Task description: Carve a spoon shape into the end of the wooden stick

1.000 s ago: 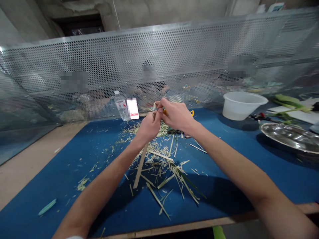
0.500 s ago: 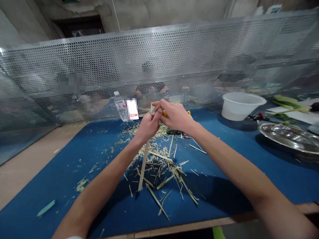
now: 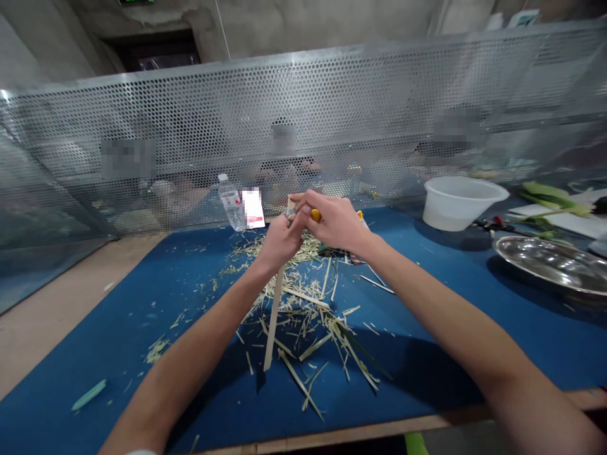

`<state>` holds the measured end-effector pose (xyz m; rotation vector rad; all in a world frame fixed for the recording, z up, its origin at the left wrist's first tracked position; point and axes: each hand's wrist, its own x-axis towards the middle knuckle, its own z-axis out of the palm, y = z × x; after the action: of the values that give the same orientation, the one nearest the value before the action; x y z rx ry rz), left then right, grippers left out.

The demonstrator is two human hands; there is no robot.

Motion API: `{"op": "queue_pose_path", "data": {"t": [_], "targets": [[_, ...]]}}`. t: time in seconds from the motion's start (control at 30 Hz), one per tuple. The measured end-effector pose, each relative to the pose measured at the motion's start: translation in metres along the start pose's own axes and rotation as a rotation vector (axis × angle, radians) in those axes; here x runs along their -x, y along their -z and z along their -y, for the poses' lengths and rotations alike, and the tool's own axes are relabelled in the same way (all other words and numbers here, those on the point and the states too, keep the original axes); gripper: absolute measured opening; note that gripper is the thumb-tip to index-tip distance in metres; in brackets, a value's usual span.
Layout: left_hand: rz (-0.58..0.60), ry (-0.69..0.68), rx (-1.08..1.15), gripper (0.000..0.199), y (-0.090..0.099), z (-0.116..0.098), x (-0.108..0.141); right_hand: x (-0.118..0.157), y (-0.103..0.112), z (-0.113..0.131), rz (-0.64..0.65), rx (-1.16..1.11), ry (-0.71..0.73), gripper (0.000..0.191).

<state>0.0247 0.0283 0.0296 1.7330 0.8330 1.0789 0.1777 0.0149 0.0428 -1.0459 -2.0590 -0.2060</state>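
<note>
Head view, first speaker: Where is the work piece, and what is the hazard?

Second speaker: The left hand (image 3: 279, 245) is closed on a pale split-cane strip (image 3: 274, 322), which slants down over the blue desk (image 3: 95, 328). The right hand (image 3: 336, 221) pinches a yellow-handled tool (image 3: 315, 215), tip hidden. If bladed, a slip under pressure could cut the left thumb.

First speaker: Materials?

Second speaker: The strip is flat, narrow and smooth; the fibrous, splintery shavings (image 3: 303, 316) below could snag or shift it
</note>
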Motion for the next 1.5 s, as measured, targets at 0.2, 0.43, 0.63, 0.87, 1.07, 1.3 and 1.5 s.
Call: {"op": "queue_pose_path", "data": {"t": [0.2,0.43,0.63,0.87,1.07,1.3,1.5], "targets": [[-0.017,0.010,0.017,0.053,-0.002,-0.002,0.003,-0.002,-0.001,0.004,-0.027,-0.040,-0.049,0.024],[-0.043,-0.027,0.017,0.050,-0.008,0.001,0.004,-0.005,0.004,-0.001,-0.040,0.011,-0.103,0.015],[0.019,-0.035,0.101,0.048,-0.007,-0.004,0.004,-0.005,0.006,-0.002,-0.034,-0.187,-0.061,0.014],[0.040,-0.065,0.080,0.050,-0.007,-0.005,0.006,-0.004,0.011,-0.002,-0.044,-0.202,0.018,0.019],[0.036,-0.080,0.106,0.051,-0.008,-0.003,0.005,-0.004,0.009,-0.002,-0.066,-0.169,0.022,0.018],[0.013,-0.064,0.130,0.051,-0.011,-0.003,0.006,-0.003,0.010,-0.004,-0.062,-0.182,0.009,0.016],[0.017,-0.038,0.141,0.052,-0.013,-0.008,0.008,-0.004,0.013,-0.001,-0.051,-0.213,0.033,0.015]]}}
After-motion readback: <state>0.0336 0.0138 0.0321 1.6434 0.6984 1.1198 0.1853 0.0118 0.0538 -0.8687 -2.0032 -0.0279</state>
